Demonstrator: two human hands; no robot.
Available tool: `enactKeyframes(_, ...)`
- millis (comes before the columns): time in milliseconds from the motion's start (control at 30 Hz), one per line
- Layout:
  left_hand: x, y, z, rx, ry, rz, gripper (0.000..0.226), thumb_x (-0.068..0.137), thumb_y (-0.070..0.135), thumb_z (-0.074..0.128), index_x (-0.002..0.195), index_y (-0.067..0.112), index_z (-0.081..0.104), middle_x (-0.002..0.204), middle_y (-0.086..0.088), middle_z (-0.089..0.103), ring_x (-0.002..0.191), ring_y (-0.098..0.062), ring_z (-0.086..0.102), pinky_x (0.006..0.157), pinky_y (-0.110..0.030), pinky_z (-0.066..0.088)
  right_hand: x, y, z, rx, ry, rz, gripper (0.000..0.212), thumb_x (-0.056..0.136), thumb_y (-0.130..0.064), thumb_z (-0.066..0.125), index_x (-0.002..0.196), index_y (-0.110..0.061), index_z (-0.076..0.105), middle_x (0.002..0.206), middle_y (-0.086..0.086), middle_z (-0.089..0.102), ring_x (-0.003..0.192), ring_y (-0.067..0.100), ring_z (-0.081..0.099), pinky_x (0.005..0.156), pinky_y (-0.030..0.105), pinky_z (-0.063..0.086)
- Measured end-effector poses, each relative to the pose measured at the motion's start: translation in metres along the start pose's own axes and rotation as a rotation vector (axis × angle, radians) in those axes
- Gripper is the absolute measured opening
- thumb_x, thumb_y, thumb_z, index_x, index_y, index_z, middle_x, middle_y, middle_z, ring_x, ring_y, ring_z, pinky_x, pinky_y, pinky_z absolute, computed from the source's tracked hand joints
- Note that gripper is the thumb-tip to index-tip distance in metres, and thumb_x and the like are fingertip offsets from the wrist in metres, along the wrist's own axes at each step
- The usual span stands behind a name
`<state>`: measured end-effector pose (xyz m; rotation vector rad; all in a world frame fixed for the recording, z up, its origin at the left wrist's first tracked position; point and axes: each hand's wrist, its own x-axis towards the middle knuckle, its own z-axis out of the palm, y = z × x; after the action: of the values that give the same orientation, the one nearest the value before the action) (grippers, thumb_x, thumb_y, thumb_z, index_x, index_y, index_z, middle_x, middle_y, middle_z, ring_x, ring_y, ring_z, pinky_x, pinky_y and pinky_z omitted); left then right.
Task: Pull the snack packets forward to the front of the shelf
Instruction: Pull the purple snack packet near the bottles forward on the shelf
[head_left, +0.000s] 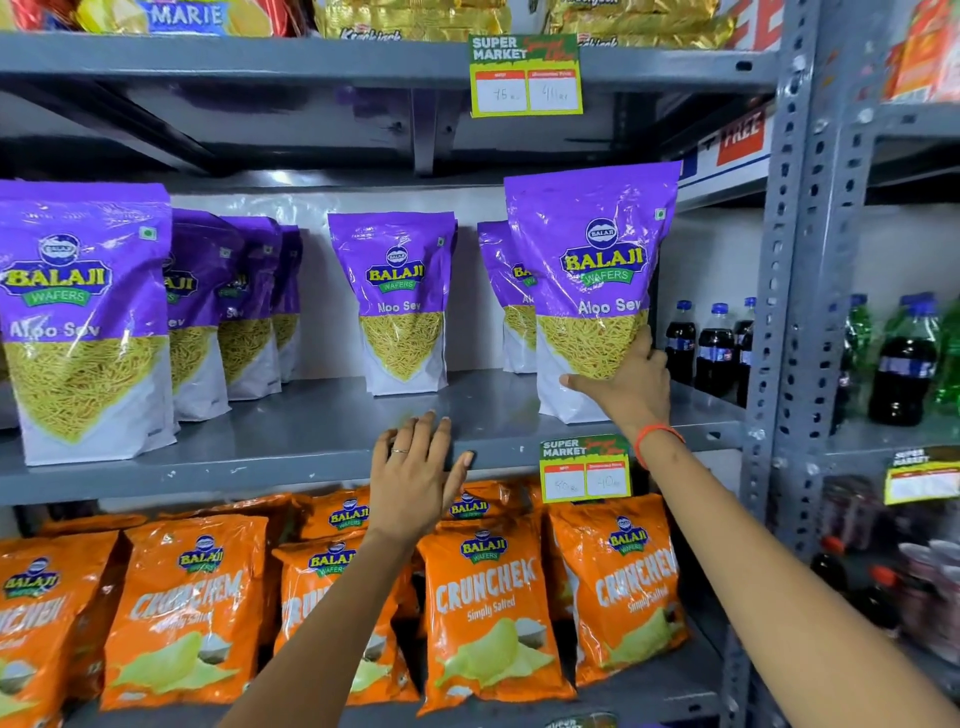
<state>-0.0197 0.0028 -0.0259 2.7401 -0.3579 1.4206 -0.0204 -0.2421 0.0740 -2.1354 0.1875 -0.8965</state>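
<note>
Purple Aloo Sev packets stand upright on the grey middle shelf (322, 441). My right hand (626, 387) grips the lower right side of the right front packet (592, 280), which stands near the shelf's front edge. Another packet (506, 291) stands behind it, partly hidden. A single packet (397, 301) stands further back in the middle. At the left, a front packet (78, 322) stands near the edge with a row of packets (228, 306) behind it. My left hand (415, 478) is open, fingers spread, resting at the shelf's front edge below the middle packet.
Orange Crunchem packets (483, 597) fill the shelf below. Price tags (584, 467) hang on the shelf edges. A grey perforated upright (795, 312) bounds the right side, with dark soda bottles (717, 348) beyond it. Biscuit packs (187, 15) sit on the top shelf.
</note>
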Motion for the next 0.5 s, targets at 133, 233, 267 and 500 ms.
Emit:
enactKeyframes(133, 0.000, 0.000, 0.000, -0.010, -0.012, -0.009, 0.068, 0.101, 0.054, 0.016, 0.117, 0.009, 0.064, 0.120, -0.014, 0.065, 0.108, -0.033, 0.061, 0.091, -0.046, 0.045, -0.005, 0.000, -0.005, -0.014, 0.010, 0.004, 0.118, 0.063, -0.046, 0.085, 0.149, -0.007, 0.015, 0.139, 0.025, 0.038, 0.127, 0.043, 0.041, 0.106, 0.049, 0.037)
enactKeyframes(233, 0.000, 0.000, 0.000, -0.016, -0.022, -0.012, 0.068, 0.101, 0.054, 0.016, 0.117, 0.010, 0.064, 0.120, -0.014, 0.065, 0.109, -0.033, 0.061, 0.092, -0.046, 0.045, -0.010, 0.001, -0.009, -0.010, 0.023, 0.000, 0.117, 0.063, -0.045, 0.085, 0.149, -0.008, 0.016, 0.139, 0.025, 0.038, 0.127, 0.043, 0.041, 0.105, 0.050, 0.038)
enactKeyframes(267, 0.000, 0.000, 0.000, -0.018, -0.027, -0.015, 0.068, 0.101, 0.054, 0.016, 0.117, 0.010, 0.064, 0.120, -0.014, 0.065, 0.109, -0.033, 0.061, 0.092, -0.046, 0.045, -0.011, 0.002, -0.011, -0.006, 0.029, -0.004, 0.116, 0.063, -0.045, 0.085, 0.149, -0.008, 0.016, 0.139, 0.025, 0.038, 0.127, 0.043, 0.041, 0.105, 0.050, 0.038)
enactKeyframes(500, -0.001, 0.001, -0.001, -0.032, -0.049, -0.024, 0.069, 0.101, 0.055, 0.015, 0.117, 0.009, 0.064, 0.121, -0.014, 0.065, 0.111, -0.033, 0.060, 0.093, -0.046, 0.045, -0.019, 0.006, -0.020, 0.012, 0.046, -0.011, 0.118, 0.061, -0.043, 0.086, 0.150, -0.008, 0.016, 0.138, 0.025, 0.039, 0.126, 0.043, 0.042, 0.107, 0.049, 0.037)
